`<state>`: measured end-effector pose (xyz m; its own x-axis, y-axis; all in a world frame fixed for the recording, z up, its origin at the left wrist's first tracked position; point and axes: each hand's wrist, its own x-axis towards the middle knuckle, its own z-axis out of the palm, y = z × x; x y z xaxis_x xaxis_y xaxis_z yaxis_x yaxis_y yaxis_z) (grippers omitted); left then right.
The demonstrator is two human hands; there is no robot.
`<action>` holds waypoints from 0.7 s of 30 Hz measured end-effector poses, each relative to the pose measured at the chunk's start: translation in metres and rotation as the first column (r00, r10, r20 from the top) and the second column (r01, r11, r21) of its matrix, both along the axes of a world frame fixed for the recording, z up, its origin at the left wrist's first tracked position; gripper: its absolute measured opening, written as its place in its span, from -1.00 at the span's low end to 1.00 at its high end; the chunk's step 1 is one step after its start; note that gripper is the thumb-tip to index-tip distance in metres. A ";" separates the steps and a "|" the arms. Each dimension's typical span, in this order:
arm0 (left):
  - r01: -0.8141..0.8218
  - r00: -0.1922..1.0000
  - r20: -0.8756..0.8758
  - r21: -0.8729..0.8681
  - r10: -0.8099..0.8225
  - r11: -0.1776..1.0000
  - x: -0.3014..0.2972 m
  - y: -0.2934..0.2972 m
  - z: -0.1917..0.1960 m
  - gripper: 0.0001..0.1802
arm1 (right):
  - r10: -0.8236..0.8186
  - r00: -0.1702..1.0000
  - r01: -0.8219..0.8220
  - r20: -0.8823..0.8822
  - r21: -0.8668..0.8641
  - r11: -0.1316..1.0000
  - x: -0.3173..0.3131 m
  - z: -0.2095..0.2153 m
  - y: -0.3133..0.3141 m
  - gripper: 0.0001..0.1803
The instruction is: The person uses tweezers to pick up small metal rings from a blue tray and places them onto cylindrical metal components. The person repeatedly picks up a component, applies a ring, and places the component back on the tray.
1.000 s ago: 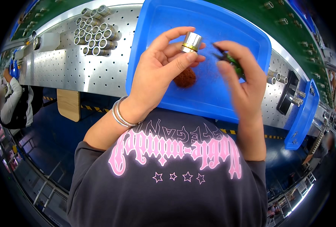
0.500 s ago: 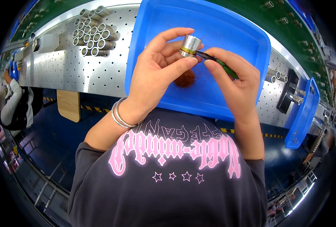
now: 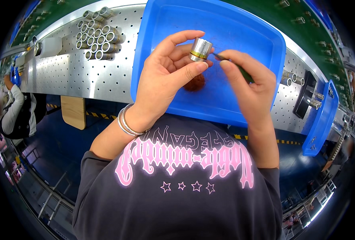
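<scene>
My left hand [image 3: 161,76] is closed round a short silvery metal cylinder [image 3: 200,48] with a yellow-green band, its fingertips and thumb gripping the sides. The cylinder stands nearly upright in the grip, tilted a little. Just right of it, my right hand [image 3: 253,82] pinches a slim dark tool [image 3: 220,57] with a green handle. The tool's tip points at the cylinder, with a small gap between them; motion blurs it, and its exact kind is unclear. Both hands hover over a large blue tray [image 3: 241,44]. On the tray's floor lies a reddish-brown clump [image 3: 196,83], partly behind my left hand.
A group of metal rings [image 3: 95,36] stands on the perforated metal table [image 3: 117,80] to the left. More cylinders [image 3: 292,78], a black flat object [image 3: 305,94] and a smaller blue tray [image 3: 321,120] are at right. A wooden stool top [image 3: 73,112] sits below; another person [image 3: 15,108] is far left.
My right hand has drawn the tool slightly right, away from the cylinder; its tip was at the banded part before. My left hand still holds the cylinder, almost unmoved.
</scene>
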<state>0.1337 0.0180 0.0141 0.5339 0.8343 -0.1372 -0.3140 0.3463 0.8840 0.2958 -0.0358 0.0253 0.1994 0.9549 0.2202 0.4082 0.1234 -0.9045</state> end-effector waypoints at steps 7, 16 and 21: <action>0.094 0.980 -0.195 0.226 -0.049 0.970 0.001 -0.004 0.001 -0.48 | 0.044 0.960 -0.110 -0.277 -0.227 0.968 -0.003 0.013 0.006 -0.86; 0.242 0.970 0.066 -0.241 -0.233 0.940 -0.010 0.004 0.008 -0.46 | 0.085 0.735 -0.250 -0.672 -0.152 0.956 0.004 0.007 0.007 -0.87; 0.169 0.985 0.056 -0.161 -0.162 0.972 -0.010 0.002 0.007 -0.49 | 0.049 0.852 -0.172 -0.521 -0.191 0.966 0.001 0.006 0.006 -0.89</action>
